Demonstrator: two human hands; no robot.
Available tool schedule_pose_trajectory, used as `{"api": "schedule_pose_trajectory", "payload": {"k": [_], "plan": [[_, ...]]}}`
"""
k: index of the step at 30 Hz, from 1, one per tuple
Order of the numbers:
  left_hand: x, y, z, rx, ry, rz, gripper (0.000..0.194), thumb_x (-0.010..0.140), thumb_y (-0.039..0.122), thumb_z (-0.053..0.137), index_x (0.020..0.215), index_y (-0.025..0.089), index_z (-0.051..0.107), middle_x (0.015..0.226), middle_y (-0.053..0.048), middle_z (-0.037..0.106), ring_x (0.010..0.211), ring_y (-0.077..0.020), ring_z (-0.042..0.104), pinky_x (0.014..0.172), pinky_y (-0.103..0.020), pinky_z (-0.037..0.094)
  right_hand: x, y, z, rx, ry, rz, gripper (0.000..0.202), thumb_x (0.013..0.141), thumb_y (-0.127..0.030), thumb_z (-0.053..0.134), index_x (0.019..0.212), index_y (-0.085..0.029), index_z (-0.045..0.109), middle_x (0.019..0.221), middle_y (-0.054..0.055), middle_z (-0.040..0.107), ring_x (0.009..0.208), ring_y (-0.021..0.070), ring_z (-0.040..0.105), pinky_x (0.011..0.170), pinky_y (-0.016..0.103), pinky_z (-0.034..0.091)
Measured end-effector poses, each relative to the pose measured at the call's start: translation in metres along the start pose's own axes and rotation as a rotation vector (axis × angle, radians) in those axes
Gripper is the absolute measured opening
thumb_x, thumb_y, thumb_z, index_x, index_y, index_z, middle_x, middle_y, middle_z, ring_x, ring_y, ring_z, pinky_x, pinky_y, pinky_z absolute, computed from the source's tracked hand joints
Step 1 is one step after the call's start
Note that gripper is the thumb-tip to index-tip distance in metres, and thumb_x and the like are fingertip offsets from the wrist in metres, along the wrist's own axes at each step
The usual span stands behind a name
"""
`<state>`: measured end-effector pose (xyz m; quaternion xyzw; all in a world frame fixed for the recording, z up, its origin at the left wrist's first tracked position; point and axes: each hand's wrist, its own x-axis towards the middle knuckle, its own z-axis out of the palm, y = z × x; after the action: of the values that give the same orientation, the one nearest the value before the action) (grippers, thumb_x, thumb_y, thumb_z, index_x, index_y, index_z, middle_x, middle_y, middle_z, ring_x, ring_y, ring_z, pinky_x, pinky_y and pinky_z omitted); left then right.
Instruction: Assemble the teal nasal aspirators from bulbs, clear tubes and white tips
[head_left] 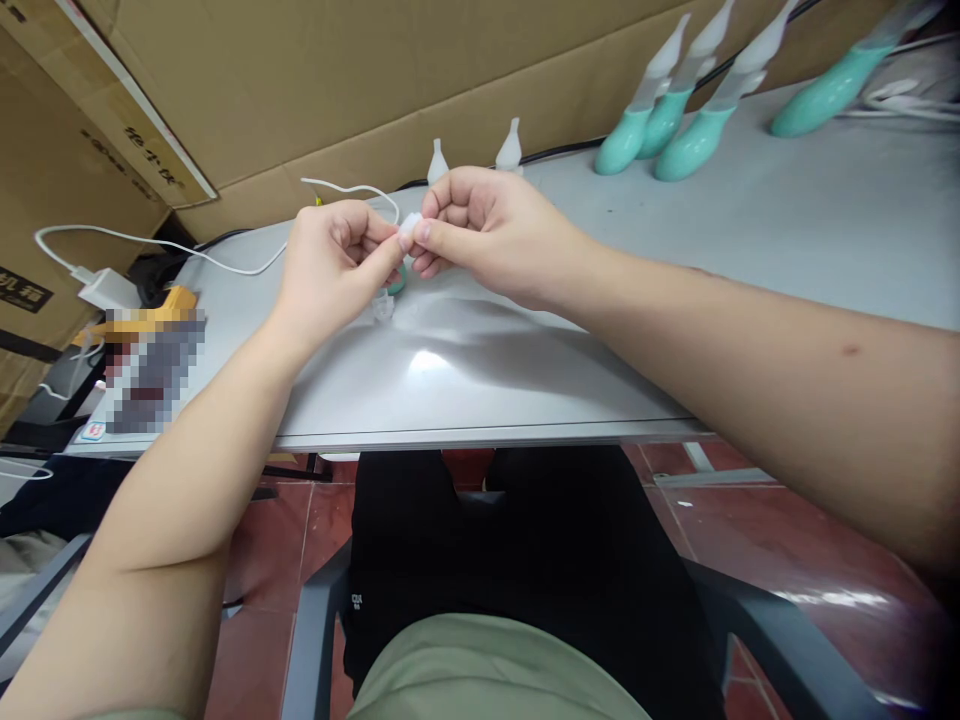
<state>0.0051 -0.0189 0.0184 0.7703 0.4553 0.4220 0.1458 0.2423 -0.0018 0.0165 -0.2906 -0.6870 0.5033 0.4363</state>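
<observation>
Above the table, my left hand point(337, 255) and my right hand point(487, 235) meet, fingertips pinched on a small white plastic piece point(410, 222) between them. Fingers cover most of it, so its exact kind is hidden. Just below my left fingers, a small clear plastic part point(383, 305) lies on the table, beside a teal part point(397, 280) that is mostly hidden. Behind my hands stand two white pointed nozzle tips, a left one point(438, 162) and a right one point(509, 146), their lower portions partly covered by my right hand.
Several teal bulb aspirators with white tips point(694, 140) stand at the back right; another teal one point(832, 95) leans farther right. A white cable point(225, 262) crosses the left side to a white charger point(109, 290). Cardboard point(360, 90) walls the back of the grey table point(480, 390).
</observation>
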Motion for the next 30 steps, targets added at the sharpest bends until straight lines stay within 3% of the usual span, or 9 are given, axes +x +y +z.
{"api": "schedule_pose_trajectory", "payload": {"k": [3, 6, 9, 13, 17, 22, 27, 30], "plan": [[0.002, -0.007, 0.001, 0.014, -0.01, 0.045, 0.058, 0.117, 0.077, 0.09, 0.103, 0.023, 0.075, 0.092, -0.004, 0.09, 0.088, -0.0192, 0.087, 0.082, -0.035, 0.075, 0.003, 0.005, -0.003, 0.055, -0.039, -0.039, 0.047, 0.105, -0.042, 0.112, 0.1, -0.03, 0.066, 0.102, 0.001, 0.086, 0.106, 0.025, 0.089, 0.111, 0.042, 0.078], [0.008, -0.022, 0.005, -0.018, 0.03, 0.124, 0.061, 0.112, 0.082, 0.094, 0.098, 0.026, 0.074, 0.085, -0.003, 0.088, 0.075, -0.0188, 0.081, 0.068, -0.035, 0.07, 0.005, 0.012, -0.004, 0.157, -0.045, -0.069, 0.06, 0.09, -0.056, 0.123, 0.097, -0.031, 0.069, 0.099, 0.002, 0.087, 0.101, 0.0269, 0.087, 0.104, 0.043, 0.078], [0.014, -0.037, 0.009, -0.062, 0.076, 0.193, 0.06, 0.108, 0.08, 0.098, 0.093, 0.027, 0.075, 0.081, -0.003, 0.086, 0.066, -0.0191, 0.078, 0.058, -0.035, 0.064, 0.006, 0.016, -0.003, 0.243, -0.045, -0.068, 0.062, 0.081, -0.056, 0.128, 0.094, -0.032, 0.072, 0.095, 0.0, 0.087, 0.097, 0.026, 0.085, 0.1, 0.043, 0.077], [0.017, -0.047, 0.011, -0.077, 0.087, 0.243, 0.058, 0.11, 0.076, 0.097, 0.091, 0.026, 0.077, 0.081, -0.003, 0.086, 0.064, -0.0186, 0.079, 0.055, -0.034, 0.063, 0.005, 0.015, -0.003, 0.272, -0.059, -0.059, 0.056, 0.082, -0.046, 0.126, 0.094, -0.032, 0.073, 0.093, -0.002, 0.085, 0.095, 0.0238, 0.084, 0.1, 0.041, 0.076], [0.017, -0.048, 0.01, -0.071, 0.08, 0.261, 0.057, 0.112, 0.074, 0.097, 0.093, 0.024, 0.077, 0.081, -0.003, 0.086, 0.064, -0.0166, 0.078, 0.055, -0.032, 0.063, 0.003, 0.013, -0.004, 0.219, -0.067, -0.062, 0.057, 0.085, -0.051, 0.123, 0.096, -0.033, 0.07, 0.097, -0.002, 0.088, 0.103, 0.0269, 0.087, 0.101, 0.043, 0.075], [0.02, -0.056, 0.011, -0.026, 0.083, 0.246, 0.057, 0.119, 0.074, 0.09, 0.097, 0.024, 0.074, 0.084, -0.002, 0.086, 0.067, -0.0147, 0.079, 0.06, -0.03, 0.064, 0.002, 0.011, -0.001, 0.202, 0.053, -0.056, 0.057, 0.08, -0.056, 0.126, 0.107, -0.033, 0.081, 0.105, 0.0, 0.092, 0.107, 0.0285, 0.089, 0.108, 0.045, 0.077], [0.023, -0.064, 0.012, -0.029, 0.109, 0.294, 0.061, 0.118, 0.077, 0.09, 0.094, 0.023, 0.073, 0.08, 0.0, 0.081, 0.062, -0.0137, 0.078, 0.055, -0.027, 0.059, -0.003, 0.005, 0.003, 0.177, 0.099, -0.016, 0.048, 0.073, -0.047, 0.13, 0.093, -0.033, 0.088, 0.112, 0.003, 0.095, 0.113, 0.0324, 0.093, 0.116, 0.049, 0.081], [0.022, -0.059, 0.009, 0.005, 0.076, 0.254, 0.057, 0.12, 0.073, 0.089, 0.097, 0.023, 0.074, 0.083, 0.0, 0.083, 0.067, -0.0125, 0.079, 0.059, -0.027, 0.061, -0.006, 0.001, 0.004, 0.149, 0.136, 0.01, 0.04, 0.08, -0.042, 0.125, 0.089, -0.033, 0.087, 0.108, 0.004, 0.095, 0.116, 0.0339, 0.094, 0.118, 0.052, 0.082]]}}
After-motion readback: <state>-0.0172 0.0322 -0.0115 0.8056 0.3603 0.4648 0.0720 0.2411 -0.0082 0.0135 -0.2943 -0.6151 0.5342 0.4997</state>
